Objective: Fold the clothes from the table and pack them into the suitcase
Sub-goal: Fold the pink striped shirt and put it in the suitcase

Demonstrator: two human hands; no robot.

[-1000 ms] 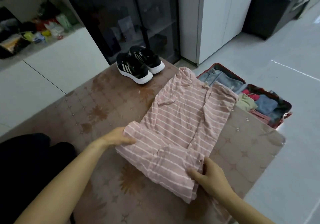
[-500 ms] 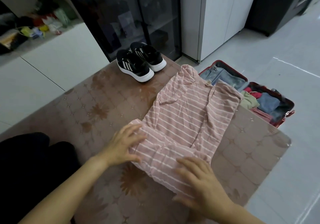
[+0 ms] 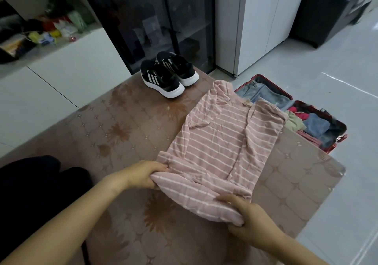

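Note:
A pink shirt with white stripes (image 3: 223,148) lies on the brown patterned table (image 3: 114,133), sleeves folded inward, collar pointing away from me. Its near hem is rolled over into a thick fold. My left hand (image 3: 143,174) grips the left end of that fold, fingers curled into the cloth. My right hand (image 3: 248,216) grips the right end of the fold from below, thumb on top. An open red suitcase (image 3: 339,127) lies on the floor beyond the table's far right edge, holding several folded clothes in blue, red and beige.
A pair of black sneakers with white soles (image 3: 168,74) stands at the table's far edge. A dark glass cabinet (image 3: 155,19) and white cupboards (image 3: 259,19) stand behind. Pale tiled floor (image 3: 337,64) spreads to the right. A dark shape (image 3: 34,193) sits at my left.
Both hands went from lying flat on the shirt's near part to gripping its rolled near edge at either end. The bottom of the shirt is now folded over.

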